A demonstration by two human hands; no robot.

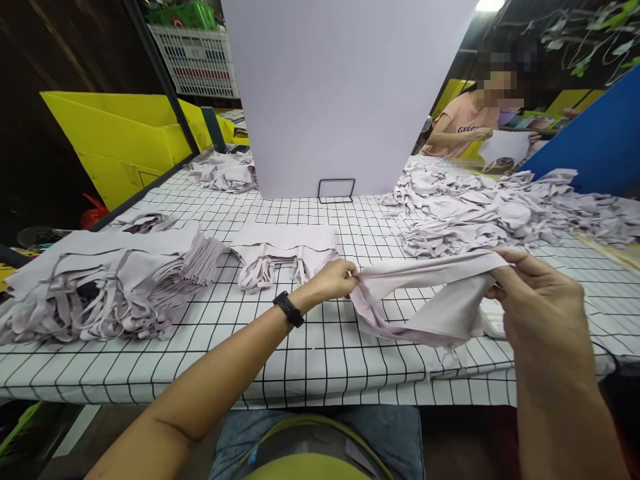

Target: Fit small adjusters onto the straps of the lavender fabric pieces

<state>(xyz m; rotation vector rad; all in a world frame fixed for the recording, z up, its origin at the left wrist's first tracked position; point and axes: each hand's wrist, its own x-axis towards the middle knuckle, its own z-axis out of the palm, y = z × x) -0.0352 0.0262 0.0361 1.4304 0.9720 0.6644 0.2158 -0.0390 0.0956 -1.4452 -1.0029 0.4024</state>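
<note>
A pale lilac strappy top (453, 313) is stretched between my two hands, above the near side of the table. My left hand (331, 280), with a black watch on the wrist, pinches its left end. At the opposite end, my right hand (543, 300) grips the upper corner between thumb and fingers. The cloth hangs in a loose loop, its lower edge sagging. Just beyond my left hand lies a small neat stack of similar tops (287, 243), straps toward me. A larger stack (125, 280) sits farther left, its straps bunched along the front.
A grid-patterned cloth (310, 360) covers the table. Loose lilac garments (500, 207) are heaped at the back right. An upright pale board (345, 93) stands behind a wire holder (336, 190). Yellow bins (115, 143) are at left; a co-worker (467, 123) holds a garment beyond the heap.
</note>
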